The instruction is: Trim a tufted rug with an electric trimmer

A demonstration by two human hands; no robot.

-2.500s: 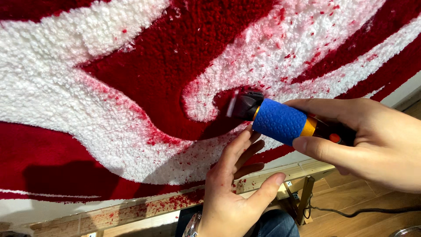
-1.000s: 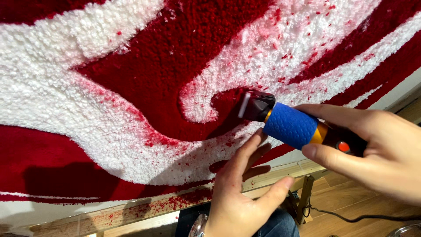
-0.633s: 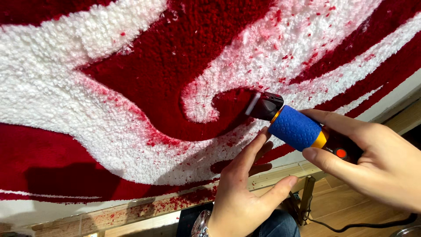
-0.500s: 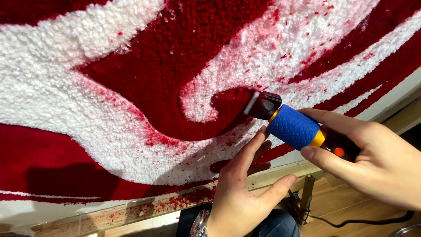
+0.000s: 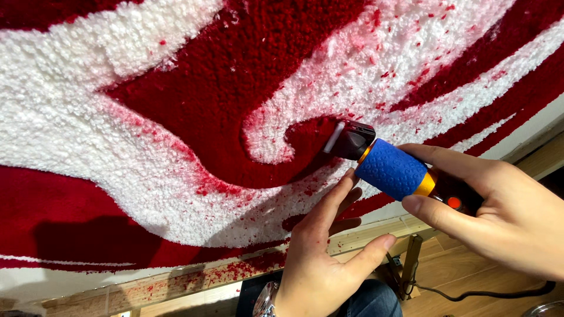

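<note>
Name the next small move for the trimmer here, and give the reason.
Probably ease the trimmer along the red curl's edge: its head sits on that border, red fluff speckles the white pile beside it, and the left hand braces the rug just below.

Wooden floor below, a black cable trailing across it.

The tufted rug is deep red with broad curling white bands; red fluff specks the white, thickest along the borders. At four o'clock from the rug's middle, the trimmer shows a black head with a white blade edge, a blue dimpled grip between orange rings, and a red button. The wooden frame at six o'clock is pale tan, dusted red.
</note>
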